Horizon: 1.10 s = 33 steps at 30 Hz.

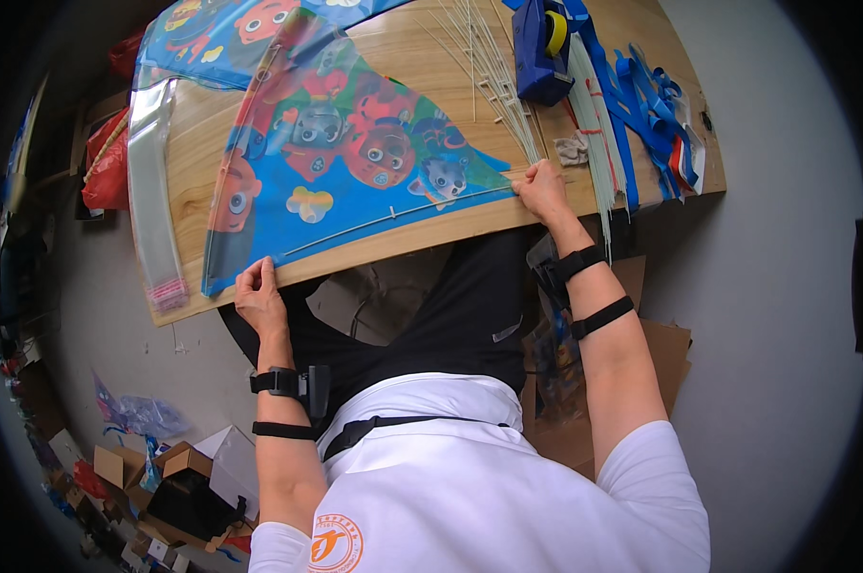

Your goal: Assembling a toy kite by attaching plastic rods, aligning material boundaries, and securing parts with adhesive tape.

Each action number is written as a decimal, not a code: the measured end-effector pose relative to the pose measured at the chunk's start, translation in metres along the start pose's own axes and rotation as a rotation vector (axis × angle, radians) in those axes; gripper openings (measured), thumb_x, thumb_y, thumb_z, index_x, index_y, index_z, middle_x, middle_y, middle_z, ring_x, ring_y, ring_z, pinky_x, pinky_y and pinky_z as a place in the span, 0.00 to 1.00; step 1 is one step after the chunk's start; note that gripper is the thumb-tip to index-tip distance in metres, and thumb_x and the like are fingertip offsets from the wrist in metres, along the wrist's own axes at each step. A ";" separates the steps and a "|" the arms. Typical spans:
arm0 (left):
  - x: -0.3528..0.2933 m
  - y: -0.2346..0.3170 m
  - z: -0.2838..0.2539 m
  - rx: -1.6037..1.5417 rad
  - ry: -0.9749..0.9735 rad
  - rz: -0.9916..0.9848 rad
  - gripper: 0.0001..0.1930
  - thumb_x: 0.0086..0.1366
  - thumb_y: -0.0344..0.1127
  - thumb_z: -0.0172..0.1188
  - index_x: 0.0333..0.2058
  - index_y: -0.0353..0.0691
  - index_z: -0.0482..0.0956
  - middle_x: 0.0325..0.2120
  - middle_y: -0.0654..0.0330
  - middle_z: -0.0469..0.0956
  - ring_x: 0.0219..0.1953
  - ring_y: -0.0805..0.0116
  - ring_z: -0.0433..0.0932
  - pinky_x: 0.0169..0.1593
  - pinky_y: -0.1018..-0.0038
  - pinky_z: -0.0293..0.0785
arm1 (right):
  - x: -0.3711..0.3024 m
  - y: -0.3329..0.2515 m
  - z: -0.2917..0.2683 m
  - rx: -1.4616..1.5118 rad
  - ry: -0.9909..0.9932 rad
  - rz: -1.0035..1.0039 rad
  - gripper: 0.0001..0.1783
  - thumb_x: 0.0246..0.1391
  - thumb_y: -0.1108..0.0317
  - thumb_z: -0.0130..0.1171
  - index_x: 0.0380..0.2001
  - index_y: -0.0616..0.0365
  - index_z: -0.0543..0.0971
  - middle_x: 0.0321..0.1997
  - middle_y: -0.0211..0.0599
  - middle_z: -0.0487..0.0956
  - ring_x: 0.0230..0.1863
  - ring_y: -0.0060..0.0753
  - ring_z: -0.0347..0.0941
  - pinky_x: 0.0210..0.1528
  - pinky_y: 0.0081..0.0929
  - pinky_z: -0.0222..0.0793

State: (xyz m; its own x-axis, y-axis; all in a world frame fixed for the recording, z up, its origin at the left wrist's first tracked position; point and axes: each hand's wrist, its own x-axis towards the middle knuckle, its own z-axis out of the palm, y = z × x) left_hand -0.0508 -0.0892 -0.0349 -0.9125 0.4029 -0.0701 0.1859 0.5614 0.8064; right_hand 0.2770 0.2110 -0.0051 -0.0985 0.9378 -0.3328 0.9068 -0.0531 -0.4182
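Note:
Across the near edge of the wooden table lies a blue printed plastic sheet (pixel 302 205) with cartoon animal figures, shaped like a kite sail. A thin white rod (pixel 355 225) with a small white fitting near its middle runs along the sheet's near edge. My left hand (pixel 259 294) pinches the rod's left end by the sheet's lower left corner, fingers closed. At the other end, my right hand (pixel 544 193) is closed on the rod at the sheet's right tip. The fingertips partly hide both rod ends.
Beyond my right hand lies a fan of white rods (pixel 489 81). A blue tape dispenser (pixel 543 53), another rod bundle (pixel 594 124) and blue ribbons (pixel 656 115) are at the right. Clear plastic sleeves (pixel 154 191) lie left; cardboard boxes (pixel 188 468) stand on the floor.

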 end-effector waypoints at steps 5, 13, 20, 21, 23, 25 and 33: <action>0.001 -0.003 -0.002 -0.031 -0.004 0.002 0.12 0.61 0.39 0.64 0.35 0.35 0.83 0.29 0.65 0.76 0.30 0.76 0.72 0.38 0.78 0.69 | -0.002 0.001 0.000 0.001 0.018 -0.022 0.18 0.41 0.67 0.68 0.34 0.63 0.74 0.33 0.50 0.79 0.40 0.50 0.77 0.44 0.38 0.72; -0.001 0.003 -0.003 -0.196 -0.020 -0.071 0.13 0.61 0.40 0.65 0.35 0.35 0.83 0.28 0.69 0.75 0.29 0.79 0.68 0.35 0.81 0.66 | -0.010 0.002 -0.008 0.053 0.073 -0.090 0.17 0.41 0.66 0.68 0.32 0.60 0.72 0.28 0.43 0.79 0.35 0.44 0.77 0.40 0.36 0.72; -0.002 0.004 -0.001 -0.222 0.000 -0.096 0.13 0.61 0.40 0.65 0.35 0.34 0.83 0.27 0.69 0.74 0.28 0.81 0.66 0.34 0.82 0.64 | -0.007 0.003 -0.005 0.001 0.115 -0.151 0.16 0.42 0.67 0.66 0.32 0.59 0.71 0.27 0.42 0.78 0.34 0.47 0.77 0.39 0.38 0.71; -0.002 0.001 -0.001 -0.198 -0.003 -0.099 0.13 0.61 0.40 0.65 0.35 0.34 0.83 0.27 0.69 0.74 0.28 0.81 0.66 0.34 0.81 0.65 | -0.008 0.002 -0.004 0.020 0.098 -0.142 0.15 0.42 0.68 0.66 0.32 0.59 0.71 0.27 0.42 0.78 0.34 0.47 0.77 0.39 0.38 0.71; -0.001 -0.004 0.000 -0.203 -0.002 -0.096 0.13 0.61 0.40 0.65 0.35 0.34 0.83 0.28 0.69 0.75 0.29 0.80 0.68 0.35 0.81 0.66 | -0.008 0.003 -0.002 0.039 0.081 -0.132 0.15 0.42 0.68 0.65 0.32 0.59 0.71 0.27 0.43 0.78 0.34 0.47 0.77 0.39 0.38 0.71; -0.001 -0.004 0.000 -0.208 -0.004 -0.094 0.13 0.61 0.39 0.65 0.35 0.33 0.83 0.28 0.68 0.75 0.29 0.80 0.69 0.36 0.81 0.67 | -0.008 0.005 0.000 0.053 0.088 -0.136 0.15 0.43 0.68 0.65 0.32 0.59 0.71 0.28 0.44 0.78 0.34 0.47 0.77 0.39 0.38 0.72; -0.006 0.001 -0.002 -0.223 -0.029 -0.108 0.12 0.62 0.38 0.64 0.36 0.33 0.83 0.31 0.65 0.78 0.33 0.77 0.73 0.41 0.80 0.70 | -0.008 0.009 0.002 0.065 0.090 -0.163 0.16 0.41 0.68 0.66 0.31 0.60 0.71 0.26 0.42 0.77 0.32 0.42 0.76 0.38 0.35 0.71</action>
State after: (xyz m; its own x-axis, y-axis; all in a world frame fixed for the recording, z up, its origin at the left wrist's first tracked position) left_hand -0.0465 -0.0927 -0.0323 -0.9112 0.3717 -0.1777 -0.0005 0.4303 0.9027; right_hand 0.2849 0.2022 -0.0074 -0.2020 0.9626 -0.1804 0.8533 0.0826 -0.5148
